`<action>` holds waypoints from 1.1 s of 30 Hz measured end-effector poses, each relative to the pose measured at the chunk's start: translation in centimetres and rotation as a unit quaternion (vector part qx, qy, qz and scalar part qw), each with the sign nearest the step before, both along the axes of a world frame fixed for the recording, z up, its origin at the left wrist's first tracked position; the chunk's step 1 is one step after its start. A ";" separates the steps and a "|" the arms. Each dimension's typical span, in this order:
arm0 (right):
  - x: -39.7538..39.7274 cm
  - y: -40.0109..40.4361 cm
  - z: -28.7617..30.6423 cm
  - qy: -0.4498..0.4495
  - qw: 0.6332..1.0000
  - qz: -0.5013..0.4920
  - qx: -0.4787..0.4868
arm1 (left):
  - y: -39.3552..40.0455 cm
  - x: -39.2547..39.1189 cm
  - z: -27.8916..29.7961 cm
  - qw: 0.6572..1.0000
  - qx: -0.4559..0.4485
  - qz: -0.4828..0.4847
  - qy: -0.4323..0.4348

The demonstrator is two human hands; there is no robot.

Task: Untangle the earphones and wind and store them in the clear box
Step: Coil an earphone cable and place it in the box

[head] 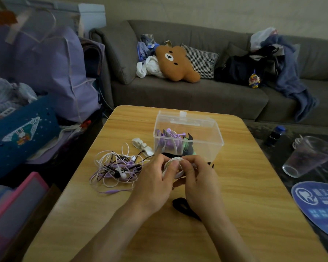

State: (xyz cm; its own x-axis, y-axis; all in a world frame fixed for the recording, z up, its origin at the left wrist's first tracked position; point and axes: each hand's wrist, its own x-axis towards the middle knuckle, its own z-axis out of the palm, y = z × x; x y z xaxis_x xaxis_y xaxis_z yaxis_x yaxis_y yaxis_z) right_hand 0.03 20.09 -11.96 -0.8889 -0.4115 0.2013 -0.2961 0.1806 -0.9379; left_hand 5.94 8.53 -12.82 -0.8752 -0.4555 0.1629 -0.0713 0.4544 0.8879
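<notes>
Head view: left hand (155, 178) and right hand (197, 180) both pinch a white earphone coil (175, 167); tangled earphones (116, 167) lie left of them; clear box (187, 137) just beyond.

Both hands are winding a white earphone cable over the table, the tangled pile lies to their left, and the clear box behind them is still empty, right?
Not quite. The head view shows the clear box already holds wound purple, green and black earphones. The rest stands: the left hand and right hand hold a white coil, and the tangled pile lies to their left.
</notes>
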 end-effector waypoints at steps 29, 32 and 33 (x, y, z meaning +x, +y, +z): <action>-0.9 1.4 -0.1 0.108 0.992 0.061 -0.001 | 0.1 -0.5 1.2 0.989 0.149 -0.008 0.007; -0.8 1.5 0.2 0.044 0.994 0.099 -0.022 | -0.1 -0.3 1.4 0.987 0.153 0.032 0.036; -0.8 1.5 0.2 0.053 0.994 0.093 -0.012 | -0.1 -0.3 1.5 0.986 0.158 0.035 0.045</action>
State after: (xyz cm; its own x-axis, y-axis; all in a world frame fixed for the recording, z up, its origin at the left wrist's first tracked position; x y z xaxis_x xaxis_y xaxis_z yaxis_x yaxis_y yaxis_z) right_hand -0.75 21.57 -11.73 -0.7704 -0.5618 0.3015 -0.4203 0.0919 -0.9027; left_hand 5.67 8.47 -11.33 -0.8281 -0.5550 0.0787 -0.0076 0.1515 0.9884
